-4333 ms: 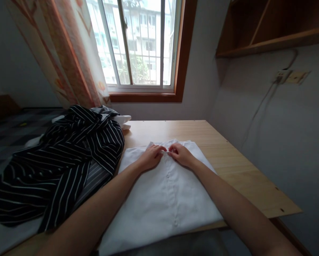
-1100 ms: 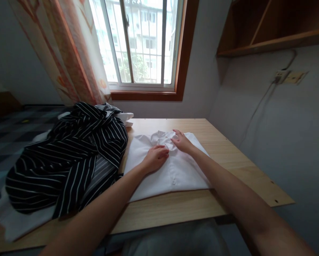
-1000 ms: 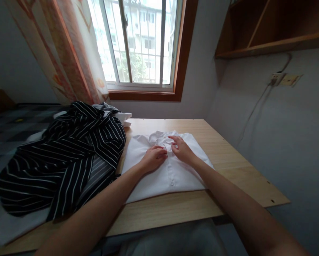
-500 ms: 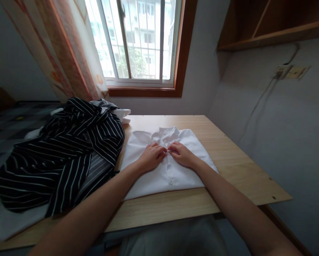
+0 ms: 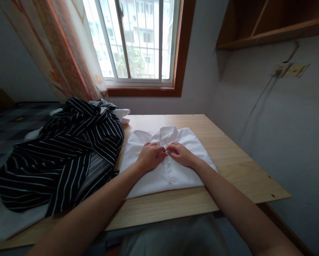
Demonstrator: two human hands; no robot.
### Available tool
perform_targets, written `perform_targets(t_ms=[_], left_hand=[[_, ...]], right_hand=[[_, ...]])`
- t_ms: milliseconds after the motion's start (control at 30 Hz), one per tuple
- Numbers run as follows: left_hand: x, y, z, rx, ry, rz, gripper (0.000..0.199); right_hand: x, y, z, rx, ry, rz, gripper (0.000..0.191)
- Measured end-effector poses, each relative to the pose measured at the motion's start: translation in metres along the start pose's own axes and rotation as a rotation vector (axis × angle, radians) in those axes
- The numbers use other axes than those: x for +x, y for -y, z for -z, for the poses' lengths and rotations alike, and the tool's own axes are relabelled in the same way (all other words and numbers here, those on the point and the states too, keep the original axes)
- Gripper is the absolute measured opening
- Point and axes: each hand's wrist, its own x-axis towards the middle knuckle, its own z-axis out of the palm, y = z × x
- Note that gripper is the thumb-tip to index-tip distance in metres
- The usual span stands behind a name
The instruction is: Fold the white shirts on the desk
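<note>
A white shirt (image 5: 149, 183) lies folded into a rough rectangle on the wooden table, its collar toward the window. My left hand (image 5: 151, 155) rests on it with thumb and fingers pinched at the front placket. Close beside it, my right hand (image 5: 181, 153) pinches the same strip of cloth from the other side. The fingertips of both hands almost meet at the shirt's midline, and they hide the small bit of placket between them. A small button shows lower down on the placket.
Left of the shirt, a heap of black-and-white striped clothing (image 5: 60, 153) covers part of the wooden table (image 5: 228, 167) near a checked bed (image 5: 5, 131). Behind stands a barred window (image 5: 138, 46) with a curtain (image 5: 66, 53). A shelf (image 5: 276, 33) and a socket with a cable (image 5: 283, 69) are at right.
The fingers have shifted slightly at the placket, and the collar stands a little more open. Both hands stay at nearly the same spot on the shirt.
</note>
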Motion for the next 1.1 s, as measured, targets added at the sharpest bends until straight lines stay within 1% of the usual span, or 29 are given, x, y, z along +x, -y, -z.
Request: perform_targets(t_ms=[167,267,400,467,533,600,667,700,767,833,900,1000,1100], left_hand=[[0.0,-0.001,-0.002,0.045,0.011,-0.004,0.021],[-0.002,-0.002,-0.002,0.047,0.023,-0.015,0.019],[-0.002,-0.002,0.001,0.052,0.034,-0.031,0.019],[-0.003,0.0,0.005,0.075,0.034,-0.031,0.023],[-0.004,0.002,0.01,0.11,0.03,-0.016,0.028],[-0.006,0.003,0.015,0.15,0.031,0.002,0.029],[-0.01,0.003,0.02,0.161,0.032,-0.012,0.023],[-0.013,0.002,0.023,0.141,0.035,-0.041,0.018],[-0.017,-0.004,0.026,0.039,0.068,-0.138,0.014],[-0.02,-0.014,0.029,-0.108,0.149,-0.242,0.016],[-0.022,-0.025,0.032,-0.232,0.223,-0.294,0.019],[-0.022,-0.036,0.036,-0.31,0.289,-0.302,0.022],[-0.022,-0.034,0.038,-0.327,0.312,-0.26,0.022]], right_hand=[[0.0,0.0,-0.001,0.002,0.003,-0.022,0.014],[0.0,-0.001,-0.001,-0.005,0.001,-0.031,0.014],[0.0,0.0,-0.001,0.0,-0.002,-0.038,0.013],[0.0,0.0,-0.001,-0.003,-0.015,-0.044,0.011],[0.0,0.0,-0.001,-0.016,-0.056,-0.072,0.009],[0.0,-0.001,0.0,-0.029,-0.108,-0.114,0.008],[0.001,-0.002,0.0,-0.021,-0.155,-0.14,0.009],[0.001,-0.003,0.0,-0.011,-0.174,-0.144,0.009],[0.002,-0.003,0.001,0.007,-0.212,-0.137,0.01],[0.002,-0.002,0.003,0.009,-0.252,-0.124,0.011],[0.002,-0.001,0.006,-0.006,-0.3,-0.106,0.011],[0.002,-0.003,0.012,-0.055,-0.402,-0.087,0.012],[0.002,-0.009,0.017,-0.106,-0.531,-0.124,0.013]])
